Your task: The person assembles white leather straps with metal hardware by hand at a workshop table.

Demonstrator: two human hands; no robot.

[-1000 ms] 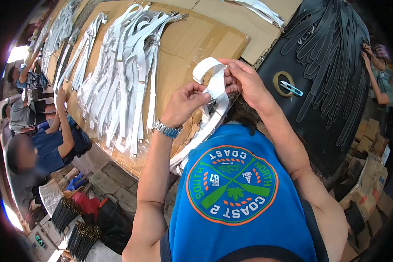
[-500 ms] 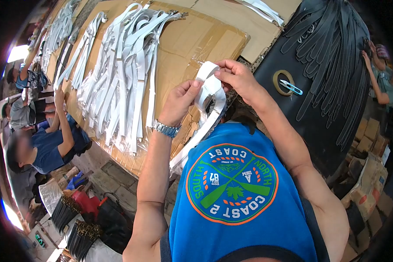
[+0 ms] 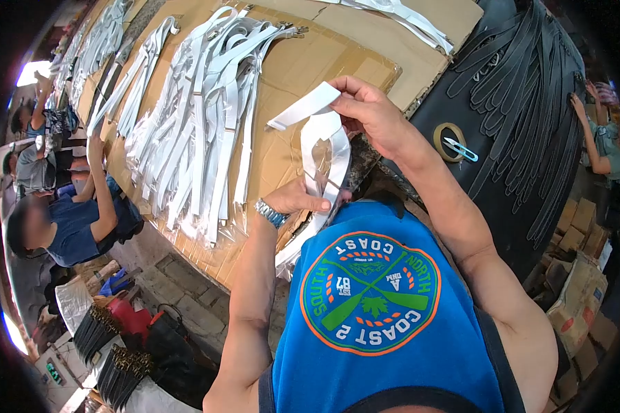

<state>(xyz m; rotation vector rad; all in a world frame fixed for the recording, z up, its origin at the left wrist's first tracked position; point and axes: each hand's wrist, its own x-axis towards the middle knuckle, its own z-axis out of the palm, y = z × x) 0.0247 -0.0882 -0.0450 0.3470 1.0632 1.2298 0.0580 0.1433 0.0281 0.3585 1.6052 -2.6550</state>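
A white strap [image 3: 315, 148] hangs looped in front of my chest, over the edge of the cardboard. My right hand [image 3: 370, 113] pinches its upper part between thumb and fingers, and a short end sticks out to the left. Lower down, my left hand [image 3: 297, 197], with a metal watch on the wrist, is closed on the strap near a small metal piece across it. The lower length runs down beside my blue shirt. To the left lies a big bundle of white straps [image 3: 207, 117], partly in clear plastic.
Cardboard [image 3: 341, 51] covers the worktop. To the right, many black straps [image 3: 523, 89] lie on a black surface, with a tape roll [image 3: 442, 141] and blue-handled thread snips [image 3: 461, 149]. People [image 3: 83, 224] work at the left and far right; boxes [image 3: 579, 296] stand lower right.
My left hand has moved down along the strap, away from my right hand. The upper loop has opened into a free end pointing left. My right hand keeps its hold.
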